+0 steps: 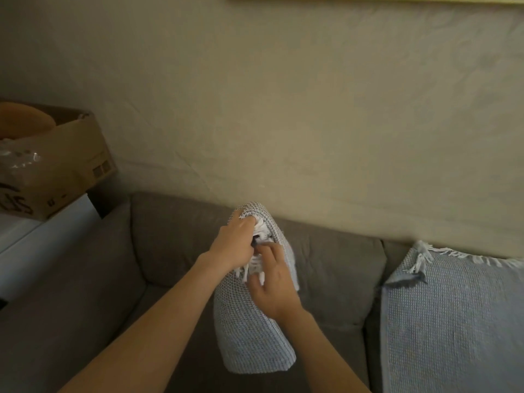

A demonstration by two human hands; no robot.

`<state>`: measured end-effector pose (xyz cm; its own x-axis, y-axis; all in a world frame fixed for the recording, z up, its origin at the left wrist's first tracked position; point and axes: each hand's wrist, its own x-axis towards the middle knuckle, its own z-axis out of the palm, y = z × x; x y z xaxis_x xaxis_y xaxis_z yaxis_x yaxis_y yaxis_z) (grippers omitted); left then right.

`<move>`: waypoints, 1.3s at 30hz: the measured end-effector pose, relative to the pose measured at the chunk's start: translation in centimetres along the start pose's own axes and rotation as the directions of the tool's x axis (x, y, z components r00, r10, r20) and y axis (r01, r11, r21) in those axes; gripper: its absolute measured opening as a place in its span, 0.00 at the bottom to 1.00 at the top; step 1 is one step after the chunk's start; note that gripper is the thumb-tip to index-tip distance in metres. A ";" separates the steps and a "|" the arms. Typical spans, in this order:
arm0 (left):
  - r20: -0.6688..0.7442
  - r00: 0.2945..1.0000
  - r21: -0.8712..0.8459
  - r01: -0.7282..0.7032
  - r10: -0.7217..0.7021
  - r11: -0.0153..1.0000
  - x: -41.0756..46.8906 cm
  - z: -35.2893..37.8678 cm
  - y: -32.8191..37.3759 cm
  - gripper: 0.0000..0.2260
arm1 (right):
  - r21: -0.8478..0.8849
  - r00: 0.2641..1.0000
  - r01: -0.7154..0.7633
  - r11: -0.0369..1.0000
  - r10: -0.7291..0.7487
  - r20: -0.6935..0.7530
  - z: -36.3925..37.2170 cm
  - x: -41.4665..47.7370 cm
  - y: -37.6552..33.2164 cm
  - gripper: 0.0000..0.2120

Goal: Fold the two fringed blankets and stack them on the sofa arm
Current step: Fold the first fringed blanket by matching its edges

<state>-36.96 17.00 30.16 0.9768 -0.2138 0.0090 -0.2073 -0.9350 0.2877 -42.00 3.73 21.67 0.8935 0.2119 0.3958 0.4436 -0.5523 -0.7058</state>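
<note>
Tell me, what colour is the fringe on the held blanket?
White; the fringe shows best in the head view, against the grey-blue blanket.

L hand (235,245) fingers (249,221) grip the top of the folded blanket (249,336), which hangs below them in front of the sofa backrest (175,236). R hand (272,290) sits just below-right of them, its own fingers touching the fringe (255,265) btwn the two hands. Well right of the fingers a 2nd blanket (453,321) drapes over the sofa; well left is the sofa arm (71,279), w/ a cardboard box (65,165) up-left beyond it on a ledge (42,231), wall (312,109) behind all.
</note>
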 end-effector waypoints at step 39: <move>-0.345 0.894 -0.181 0.234 -0.285 0.955 -0.9 -3.7 1.0 0.08 | -0.319 0.910 -0.297 0.900 0.368 0.191 2.2 -2.4 4.5 0.19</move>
<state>-37.87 17.29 34.00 0.9511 0.1726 0.2563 0.0404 -0.8918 0.4505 -41.98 2.46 16.26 0.9896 0.1435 -0.0111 0.1121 -0.8172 -0.5654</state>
